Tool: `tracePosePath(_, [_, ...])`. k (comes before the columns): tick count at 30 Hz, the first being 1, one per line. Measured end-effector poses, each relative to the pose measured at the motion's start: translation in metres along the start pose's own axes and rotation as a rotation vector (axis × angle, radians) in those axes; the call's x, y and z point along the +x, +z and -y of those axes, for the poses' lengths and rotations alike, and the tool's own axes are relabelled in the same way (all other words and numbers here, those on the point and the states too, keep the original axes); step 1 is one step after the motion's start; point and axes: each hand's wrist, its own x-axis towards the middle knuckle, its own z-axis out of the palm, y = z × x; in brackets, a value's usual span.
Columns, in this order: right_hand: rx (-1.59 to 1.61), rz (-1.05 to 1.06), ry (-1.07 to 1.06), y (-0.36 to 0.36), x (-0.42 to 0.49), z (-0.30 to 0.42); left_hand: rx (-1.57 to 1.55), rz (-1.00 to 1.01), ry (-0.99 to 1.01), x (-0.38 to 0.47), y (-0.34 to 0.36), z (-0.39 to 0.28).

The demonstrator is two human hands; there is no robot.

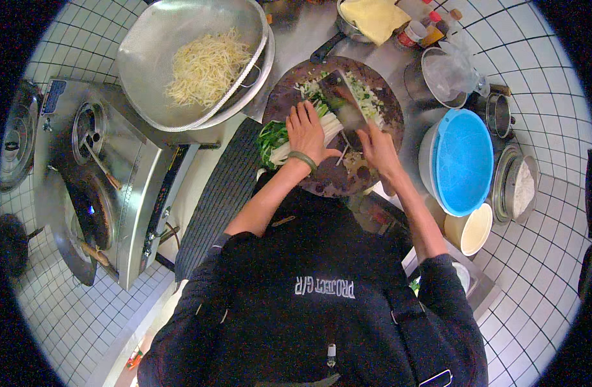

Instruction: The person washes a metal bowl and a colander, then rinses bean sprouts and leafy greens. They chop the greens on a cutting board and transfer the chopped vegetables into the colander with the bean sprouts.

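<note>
My right hand (380,150) is closed around the handle of a cleaver (343,99), whose wide metal blade is over a round, dark chopping board (387,116). Under my left hand (305,135) lies a bundle of leafy greens with pale stalks (330,126); the fingers press it against the board, and the thumb points toward the cleaver. The green leaves (271,140) are at the board's left edge. Chopped pieces (371,101) are spread beyond and to the right of the blade. The blade's cutting edge is not clearly visible.
Bean sprouts (209,65) lie in a large mesh strainer (143,72) at upper left. A steel stove (126,203) stands at left. To the right are a blue basin (465,162), a beige container (474,230) and metal bowls. A yellow cloth (375,19) lies on a pan behind the board.
</note>
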Motion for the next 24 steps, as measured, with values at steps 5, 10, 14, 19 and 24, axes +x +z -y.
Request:
tracePosePath(5, [-0.087, -0.029, 0.051, -0.024, -0.033, 0.031, 0.046, 0.181, -0.051, -0.003, -0.003, 0.001])
tracePosePath(10, [-0.138, 0.07, 0.06, -0.003, -0.026, 0.03, 0.05, 0.192, -0.059, 0.0, -0.001, 0.0])
tracePosePath(14, [-0.12, -0.029, 0.052, 0.038, 0.002, 0.016, 0.039, 0.239, -0.022, 0.002, -0.003, 0.004])
tracePosePath(19, [0.076, -0.145, 0.113, 0.038, -0.003, 0.002, -0.027, 0.128, -0.072, -0.009, -0.01, -0.011])
tracePosePath(24, [0.153, -0.323, 0.053, 0.004, -0.011, 0.009, 0.043, 0.131, -0.071, -0.016, -0.004, -0.022])
